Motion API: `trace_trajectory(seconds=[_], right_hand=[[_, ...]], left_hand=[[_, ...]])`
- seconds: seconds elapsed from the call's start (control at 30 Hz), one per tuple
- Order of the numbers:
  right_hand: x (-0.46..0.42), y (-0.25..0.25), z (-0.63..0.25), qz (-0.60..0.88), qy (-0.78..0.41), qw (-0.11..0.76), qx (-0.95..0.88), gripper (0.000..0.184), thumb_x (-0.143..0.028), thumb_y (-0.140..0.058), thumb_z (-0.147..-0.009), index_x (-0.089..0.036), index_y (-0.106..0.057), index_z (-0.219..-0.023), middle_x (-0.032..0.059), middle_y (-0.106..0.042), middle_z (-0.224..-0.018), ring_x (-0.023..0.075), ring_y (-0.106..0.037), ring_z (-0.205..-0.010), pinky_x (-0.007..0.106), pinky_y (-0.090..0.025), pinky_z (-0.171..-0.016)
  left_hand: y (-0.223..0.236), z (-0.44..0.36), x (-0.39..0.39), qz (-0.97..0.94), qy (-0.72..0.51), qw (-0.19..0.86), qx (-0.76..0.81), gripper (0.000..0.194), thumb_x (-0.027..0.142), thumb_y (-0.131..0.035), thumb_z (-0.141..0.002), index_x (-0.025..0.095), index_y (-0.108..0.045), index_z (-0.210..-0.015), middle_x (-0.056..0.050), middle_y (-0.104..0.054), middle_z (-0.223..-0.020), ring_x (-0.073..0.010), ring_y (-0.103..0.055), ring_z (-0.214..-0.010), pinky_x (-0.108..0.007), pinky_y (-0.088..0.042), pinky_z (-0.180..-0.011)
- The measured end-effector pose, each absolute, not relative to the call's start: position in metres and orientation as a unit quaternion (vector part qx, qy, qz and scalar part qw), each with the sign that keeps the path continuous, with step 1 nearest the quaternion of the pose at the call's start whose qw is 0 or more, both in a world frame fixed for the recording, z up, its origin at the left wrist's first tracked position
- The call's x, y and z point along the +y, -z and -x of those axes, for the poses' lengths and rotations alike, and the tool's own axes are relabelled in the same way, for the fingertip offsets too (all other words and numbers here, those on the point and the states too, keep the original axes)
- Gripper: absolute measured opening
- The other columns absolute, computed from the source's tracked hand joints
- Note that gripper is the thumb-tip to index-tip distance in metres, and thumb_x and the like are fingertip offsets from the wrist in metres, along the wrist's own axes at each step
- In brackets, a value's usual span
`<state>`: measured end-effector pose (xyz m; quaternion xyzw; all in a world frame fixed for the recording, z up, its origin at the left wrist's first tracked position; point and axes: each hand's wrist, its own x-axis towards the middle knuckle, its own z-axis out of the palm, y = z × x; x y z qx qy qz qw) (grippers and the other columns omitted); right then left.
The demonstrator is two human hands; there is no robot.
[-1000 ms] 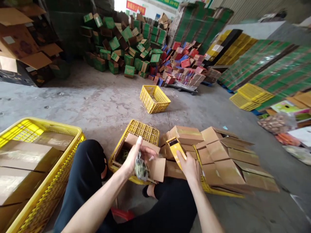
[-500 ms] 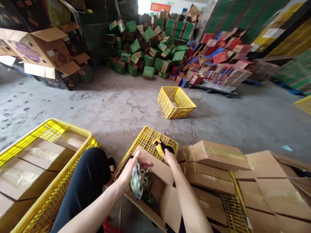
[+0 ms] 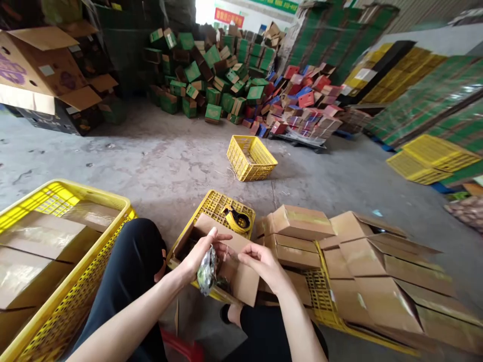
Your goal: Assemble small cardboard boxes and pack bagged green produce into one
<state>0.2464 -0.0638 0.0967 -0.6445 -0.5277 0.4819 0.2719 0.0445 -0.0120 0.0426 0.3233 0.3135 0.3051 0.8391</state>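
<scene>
Bag with blurred greenish contents hangs in the left hand over the open box, its inside mostly hidden, while the right hand pinches narrowly above the box, anything between its fingertips indistinct, and a tape dispenser lies beyond the box.

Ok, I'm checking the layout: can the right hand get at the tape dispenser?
Probably yes: the tape dispenser lies on the crate just beyond the right hand, and nothing seems to block the way over the flap.
</scene>
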Motion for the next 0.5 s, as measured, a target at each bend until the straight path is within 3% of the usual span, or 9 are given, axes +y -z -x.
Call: trace_trajectory(seconds=[0.17, 0.27, 0.4, 0.5], right_hand=[[-0.091, -0.14, -0.246, 0.719, -0.294, 0.224, -0.589, 0.026, -0.048, -0.061, -0.086, -0.025, -0.067, -0.078, 0.002, -0.073, -0.076, 0.0223, -0.066, -0.075, 0.032, -0.047, -0.072], [-0.109, -0.173, -0.247, 0.766, -0.202, 0.272, -0.547, 0.028, -0.054, -0.063, -0.084, -0.027, -0.067, -0.079, 0.0042, -0.073, -0.079, 0.0252, -0.068, -0.08, 0.033, -0.049, -0.073], [-0.124, -0.189, -0.208, 0.659, -0.392, 0.344, -0.542, 0.036, -0.058, -0.072, -0.083, -0.022, -0.066, -0.086, 0.0021, -0.068, -0.079, 0.0193, -0.062, -0.074, 0.028, -0.048, -0.067], [-0.122, -0.181, -0.173, 0.623, -0.45, 0.363, -0.527, 0.035, -0.054, -0.074, -0.085, -0.022, -0.061, -0.081, -0.0022, -0.06, -0.074, 0.0146, -0.055, -0.069, 0.025, -0.044, -0.065]], left_hand=[[-0.044, -0.027, -0.022, -0.335, -0.281, 0.824, 0.361, 0.089, 0.086, -0.051, -0.085, 0.008, -0.068, -0.126, -0.02, -0.078, -0.105, -0.0254, -0.075, -0.081, -0.026, -0.047, -0.057], [-0.043, -0.02, -0.027, -0.351, -0.34, 0.764, 0.422, 0.091, 0.088, -0.05, -0.083, 0.006, -0.07, -0.115, -0.017, -0.077, -0.094, -0.0235, -0.073, -0.073, -0.031, -0.052, -0.065], [-0.044, -0.026, -0.033, -0.424, -0.374, 0.681, 0.465, 0.09, 0.087, -0.036, -0.09, 0.007, -0.074, -0.107, -0.005, -0.066, -0.066, -0.0186, -0.061, -0.059, -0.028, -0.043, -0.058], [-0.047, -0.035, -0.033, -0.501, -0.385, 0.606, 0.483, 0.085, 0.081, -0.033, -0.095, 0.009, -0.078, -0.101, -0.003, -0.06, -0.062, -0.0176, -0.056, -0.06, -0.027, -0.038, -0.059]])
